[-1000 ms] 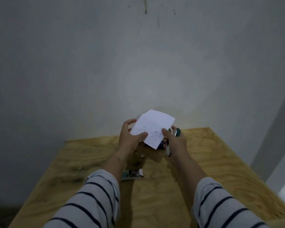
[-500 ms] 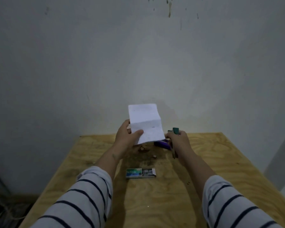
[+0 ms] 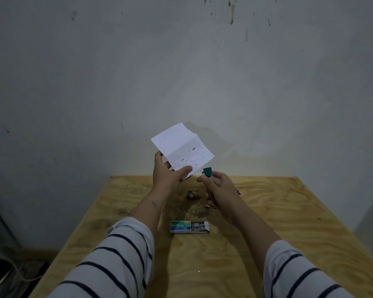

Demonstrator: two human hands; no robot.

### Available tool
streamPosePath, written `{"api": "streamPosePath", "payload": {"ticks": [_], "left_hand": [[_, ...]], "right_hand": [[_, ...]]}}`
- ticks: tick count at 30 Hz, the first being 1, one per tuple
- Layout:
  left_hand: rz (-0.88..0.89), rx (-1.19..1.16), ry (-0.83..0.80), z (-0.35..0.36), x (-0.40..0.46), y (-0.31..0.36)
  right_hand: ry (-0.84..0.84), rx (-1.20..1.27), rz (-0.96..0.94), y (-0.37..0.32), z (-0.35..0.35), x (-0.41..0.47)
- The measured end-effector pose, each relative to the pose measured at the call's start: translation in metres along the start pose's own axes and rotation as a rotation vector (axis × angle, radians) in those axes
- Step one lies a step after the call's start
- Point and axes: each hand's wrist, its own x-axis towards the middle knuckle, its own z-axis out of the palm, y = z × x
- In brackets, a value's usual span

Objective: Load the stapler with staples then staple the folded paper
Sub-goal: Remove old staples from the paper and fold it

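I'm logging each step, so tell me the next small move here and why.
Probably bring the paper and the stapler together so a paper edge slips into the stapler's mouth. The left hand holds the paper up, the right hand grips the stapler just beside it, apart.

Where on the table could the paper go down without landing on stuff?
The right side of the wooden table, past the right hand, shows bare wood. So does the near strip between the two sleeves, below the staple box. The dark middle patch between the hands, above the box, holds small scraps.
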Motion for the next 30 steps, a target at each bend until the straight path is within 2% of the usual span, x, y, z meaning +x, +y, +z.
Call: {"api": "streamPosePath", "payload": {"ticks": [4, 12, 25, 30], "left_hand": [[-0.003, 0.011, -0.009, 0.002, 0.000, -0.001], [-0.008, 0.019, 0.014, 0.003, 0.000, -0.003], [-0.018, 0.024, 0.024, 0.000, 0.001, -0.004], [-0.029, 0.052, -0.022, 0.000, -0.001, -0.004]], "right_hand": [[-0.025, 0.124, 0.096, -0.005, -0.001, 0.002], [-0.101, 0.326, 0.056, -0.017, -0.003, -0.010], [-0.113, 0.343, 0.101, -0.021, 0.008, -0.012], [-0.042, 0.410, 0.102, -0.024, 0.008, -0.013]]}}
